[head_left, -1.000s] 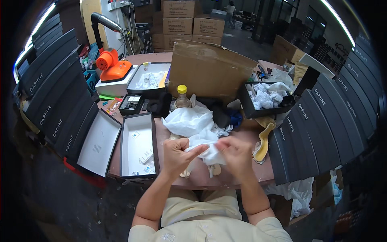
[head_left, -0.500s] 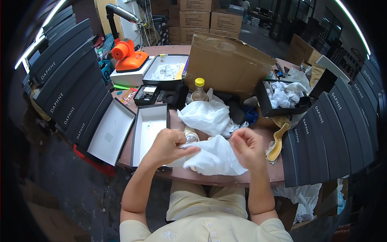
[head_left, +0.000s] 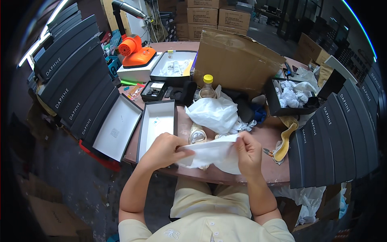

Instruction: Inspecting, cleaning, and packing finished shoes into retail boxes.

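Observation:
Between my hands a sheet of white tissue paper (head_left: 211, 152) is stretched sideways above the near part of the table. My left hand (head_left: 164, 151) pinches its left end, with the thumb pointing inward. The upper right corner is gripped by my right hand (head_left: 249, 155). Behind the sheet, a pale shoe (head_left: 197, 134) with a round ornament shows in part; the paper hides the rest. Another pale piece peeks out beside it, too covered to name. Farther back lies a crumpled heap of white tissue paper (head_left: 213, 115).
Left of the sheet stands an open shoe box (head_left: 156, 123), with a box lid (head_left: 117, 128) leaning beside it. Stacks of dark shoe boxes (head_left: 76, 88) flank both sides. A yellow-capped bottle (head_left: 208, 86), a cardboard sheet (head_left: 238, 60) and a brush (head_left: 268, 152) are also around.
My right hand, apart from the paper before, now grips its right corner. The sheet has gone from crumpled to pulled out flat and lifted. The whole view has shifted slightly.

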`<move>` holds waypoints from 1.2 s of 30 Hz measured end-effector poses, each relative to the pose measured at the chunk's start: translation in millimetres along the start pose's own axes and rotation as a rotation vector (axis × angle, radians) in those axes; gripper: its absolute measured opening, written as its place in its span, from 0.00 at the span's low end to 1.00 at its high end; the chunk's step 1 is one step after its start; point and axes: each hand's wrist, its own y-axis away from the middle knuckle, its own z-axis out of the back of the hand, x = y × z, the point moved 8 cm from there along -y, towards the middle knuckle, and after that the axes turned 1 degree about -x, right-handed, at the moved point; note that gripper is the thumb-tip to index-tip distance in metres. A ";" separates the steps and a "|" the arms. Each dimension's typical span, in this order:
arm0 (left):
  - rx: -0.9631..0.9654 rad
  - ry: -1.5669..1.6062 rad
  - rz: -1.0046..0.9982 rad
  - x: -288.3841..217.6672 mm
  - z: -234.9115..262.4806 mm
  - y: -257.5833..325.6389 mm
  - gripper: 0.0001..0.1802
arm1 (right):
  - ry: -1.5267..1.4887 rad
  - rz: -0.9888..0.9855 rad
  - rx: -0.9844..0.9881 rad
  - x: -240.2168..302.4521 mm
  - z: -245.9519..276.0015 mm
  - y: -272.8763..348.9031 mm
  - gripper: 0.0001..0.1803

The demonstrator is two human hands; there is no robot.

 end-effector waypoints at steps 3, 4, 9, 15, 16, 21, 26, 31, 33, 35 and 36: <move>-0.012 -0.160 0.114 11.0 13.8 1.9 0.06 | 0.077 0.294 0.020 29.2 -4.5 -6.7 0.11; 0.005 -0.229 0.136 13.4 16.5 1.1 0.07 | 0.111 0.413 0.053 39.5 -10.1 -9.8 0.10; -0.647 0.209 0.142 36.8 129.7 10.0 0.17 | 0.147 0.385 -0.151 39.2 -4.7 -12.4 0.12; -1.272 -0.529 -0.065 -10.3 222.0 42.1 0.09 | 1.163 -0.248 0.495 -131.9 -86.3 27.9 0.50; -1.316 -0.586 -0.090 -24.3 219.2 41.5 0.06 | 1.199 -0.383 0.568 -151.8 -88.0 30.0 0.53; -1.260 -0.805 -0.121 -23.7 211.0 30.7 0.15 | 0.856 -0.208 0.217 -169.4 -72.9 40.7 0.54; -1.027 -0.891 0.068 44.4 176.8 6.1 0.22 | 0.567 -0.253 0.050 -172.4 -48.8 59.2 0.50; -1.009 -0.789 0.127 77.9 165.4 -0.2 0.23 | 0.562 -0.289 0.062 -176.2 -51.1 59.1 0.48; -1.000 -0.748 0.119 86.6 161.9 -0.5 0.21 | 0.564 -0.286 0.062 -177.8 -53.5 59.1 0.48; -0.990 -0.733 0.128 89.9 156.3 2.1 0.19 | 0.583 -0.253 0.063 -177.4 -56.6 58.2 0.47; -0.989 -0.719 0.150 90.6 150.3 3.2 0.17 | 0.597 -0.244 0.063 -178.2 -58.4 59.1 0.46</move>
